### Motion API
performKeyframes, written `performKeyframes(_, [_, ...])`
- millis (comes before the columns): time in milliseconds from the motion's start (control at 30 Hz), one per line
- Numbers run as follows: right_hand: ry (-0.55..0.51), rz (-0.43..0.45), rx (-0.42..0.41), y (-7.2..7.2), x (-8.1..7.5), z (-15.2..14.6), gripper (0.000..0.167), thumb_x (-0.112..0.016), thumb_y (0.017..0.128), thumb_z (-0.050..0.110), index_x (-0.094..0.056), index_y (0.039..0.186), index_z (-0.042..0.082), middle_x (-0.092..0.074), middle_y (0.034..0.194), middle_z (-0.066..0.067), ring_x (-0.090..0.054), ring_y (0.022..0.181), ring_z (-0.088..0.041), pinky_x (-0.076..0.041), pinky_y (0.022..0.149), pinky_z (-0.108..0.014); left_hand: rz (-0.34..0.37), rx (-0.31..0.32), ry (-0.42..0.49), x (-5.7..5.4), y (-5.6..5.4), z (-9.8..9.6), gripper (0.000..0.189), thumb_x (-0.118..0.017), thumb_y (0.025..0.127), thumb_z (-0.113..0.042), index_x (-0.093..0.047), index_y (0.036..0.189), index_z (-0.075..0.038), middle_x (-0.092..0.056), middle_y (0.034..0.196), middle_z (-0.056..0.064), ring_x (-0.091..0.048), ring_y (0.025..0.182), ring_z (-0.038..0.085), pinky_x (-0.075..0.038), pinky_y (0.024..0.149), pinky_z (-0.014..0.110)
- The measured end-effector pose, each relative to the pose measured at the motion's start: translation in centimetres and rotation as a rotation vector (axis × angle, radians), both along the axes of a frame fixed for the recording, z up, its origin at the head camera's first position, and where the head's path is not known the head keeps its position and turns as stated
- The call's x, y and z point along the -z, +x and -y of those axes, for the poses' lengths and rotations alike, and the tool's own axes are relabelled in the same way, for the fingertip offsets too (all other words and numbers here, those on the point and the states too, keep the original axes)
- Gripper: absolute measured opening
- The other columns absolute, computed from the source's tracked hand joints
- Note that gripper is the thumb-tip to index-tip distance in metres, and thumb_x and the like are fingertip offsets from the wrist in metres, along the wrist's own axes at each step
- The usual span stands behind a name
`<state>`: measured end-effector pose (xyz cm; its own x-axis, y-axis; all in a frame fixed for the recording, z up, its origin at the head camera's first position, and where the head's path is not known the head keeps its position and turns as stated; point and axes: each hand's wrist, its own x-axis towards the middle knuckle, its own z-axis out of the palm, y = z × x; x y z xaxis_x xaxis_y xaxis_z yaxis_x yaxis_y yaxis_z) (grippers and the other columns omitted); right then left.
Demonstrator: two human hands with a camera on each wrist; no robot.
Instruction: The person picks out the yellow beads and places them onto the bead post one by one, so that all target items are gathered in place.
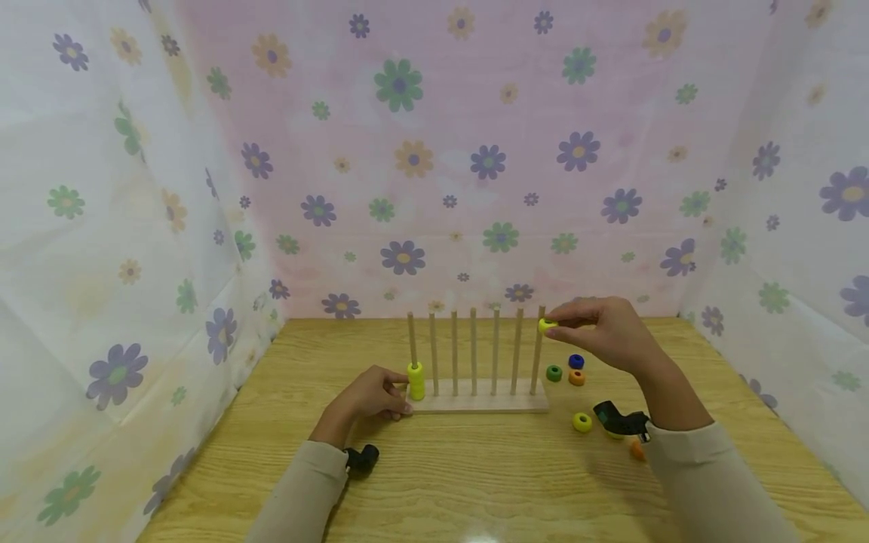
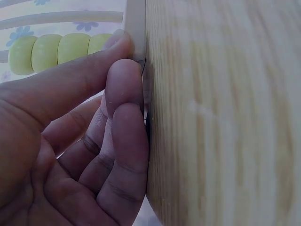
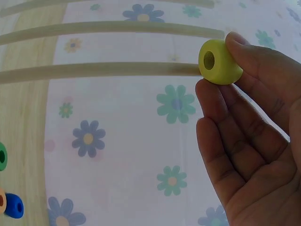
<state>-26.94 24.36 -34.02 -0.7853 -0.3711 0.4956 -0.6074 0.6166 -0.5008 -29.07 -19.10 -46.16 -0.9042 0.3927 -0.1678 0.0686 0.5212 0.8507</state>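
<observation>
My right hand point(image 1: 607, 335) pinches a yellow bead point(image 3: 218, 62) between thumb and fingertips, close to the top of the rightmost peg point(image 1: 536, 362). The bead's hole shows in the right wrist view, and the bead overlaps the tip of that peg there. At the other end, my left hand point(image 1: 372, 394) grips the left corner of the wooden peg rack's base point(image 1: 475, 403), thumb on the end and fingers curled at its edge. Several yellow beads point(image 1: 416, 382) are stacked on the leftmost peg point(image 1: 412, 339), just beside the left fingertips.
Right of the rack, on the wood-grain table point(image 1: 475, 475), lie a green bead point(image 1: 554, 373), a blue bead point(image 1: 576, 361), an orange bead point(image 1: 577, 378) and a yellow bead point(image 1: 581, 422). Another orange bead point(image 1: 637, 450) sits partly hidden by the right wrist camera point(image 1: 621, 421). Flowered cloth point(image 1: 475, 151) surrounds the table.
</observation>
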Motion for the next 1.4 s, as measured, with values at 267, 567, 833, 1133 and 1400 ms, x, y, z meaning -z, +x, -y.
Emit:
performKeyframes(267, [-0.047, -0.043, -0.007, 0.2, -1.0, 1.3, 0.018, -0.082, 0.092, 0.028, -0.081, 0.110, 0.030, -0.077, 0.108, 0.008, -0.071, 0.089, -0.005, -0.060, 0.074, -0.025, -0.001, -0.009, 0.000, 0.2, 0.0, 0.0, 0.066, -0.084, 0.086, -0.007, -0.058, 0.146, -0.001, -0.074, 0.083, 0.009, -0.072, 0.065, 0.016, -0.063, 0.066, 0.033])
performKeyframes(567, [-0.034, -0.120, -0.056, -0.2, -1.6, 2.7, 0.020, -0.085, 0.089, 0.027, -0.081, 0.109, 0.030, -0.075, 0.108, 0.014, -0.068, 0.091, -0.003, -0.061, 0.078, -0.029, -0.001, -0.006, 0.001, 0.1, 0.2, -0.1, 0.066, -0.084, 0.086, -0.008, -0.057, 0.146, -0.001, -0.074, 0.080, 0.008, -0.071, 0.065, 0.017, -0.063, 0.066, 0.033])
performKeyframes(833, [-0.011, -0.218, -0.082, -0.7, -2.1, 4.3, 0.020, -0.085, 0.088, 0.026, -0.082, 0.108, 0.029, -0.077, 0.102, 0.013, -0.069, 0.088, -0.002, -0.061, 0.073, -0.031, 0.003, -0.007, -0.011, 0.3, 0.0, 0.1, 0.069, -0.086, 0.086, -0.011, -0.056, 0.148, -0.001, -0.071, 0.083, 0.009, -0.072, 0.066, 0.018, -0.063, 0.066, 0.033])
performKeyframes(1133, [-0.017, -0.180, -0.089, -1.0, -2.8, 6.1, 0.017, -0.086, 0.088, 0.031, -0.083, 0.104, 0.028, -0.079, 0.096, 0.012, -0.067, 0.080, -0.003, -0.055, 0.064, -0.027, 0.003, -0.011, -0.001, 0.3, -0.1, 0.2, 0.067, -0.085, 0.086, -0.011, -0.058, 0.146, -0.002, -0.071, 0.084, 0.011, -0.072, 0.067, 0.020, -0.064, 0.067, 0.035])
performKeyframes(1400, [-0.032, -0.140, -0.136, -1.1, -3.4, 7.7, 0.018, -0.084, 0.090, 0.031, -0.083, 0.107, 0.026, -0.079, 0.097, 0.011, -0.070, 0.083, -0.005, -0.058, 0.066, -0.028, 0.002, -0.010, -0.004, 0.3, 0.0, 0.2, 0.067, -0.085, 0.086, -0.010, -0.057, 0.146, -0.001, -0.070, 0.085, 0.011, -0.072, 0.067, 0.019, -0.064, 0.067, 0.035])
